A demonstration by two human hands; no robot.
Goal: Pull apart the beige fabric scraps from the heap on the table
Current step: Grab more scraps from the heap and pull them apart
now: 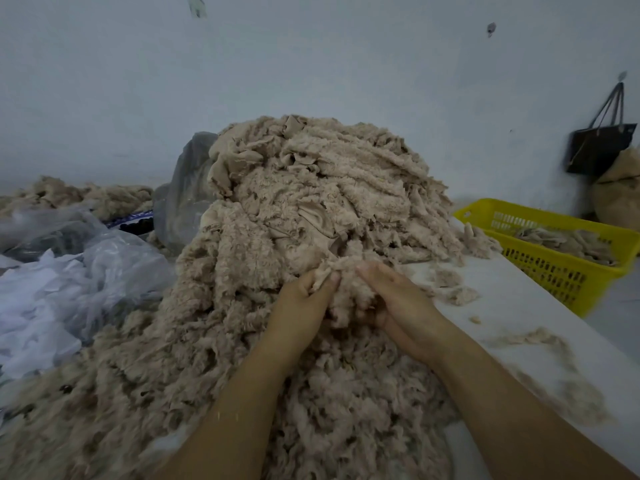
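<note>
A big heap of fluffy beige fabric scraps point(311, 202) fills the middle of the white table point(519, 306) and spreads toward me. Both of my hands are at its lower front. My left hand point(301, 303) pinches a beige scrap point(343, 292) between thumb and fingers. My right hand point(398, 303) lies against the same clump from the right, fingers stretched along it and the thumb tucked under the fluff. The fingertips of both hands are partly buried in the scraps.
A yellow plastic basket point(554, 268) with some beige scraps stands at the table's right edge. Clear plastic bags with white material point(69, 282) lie at the left. A dark bag point(599, 147) hangs on the wall at right. Loose fluff lies on the table.
</note>
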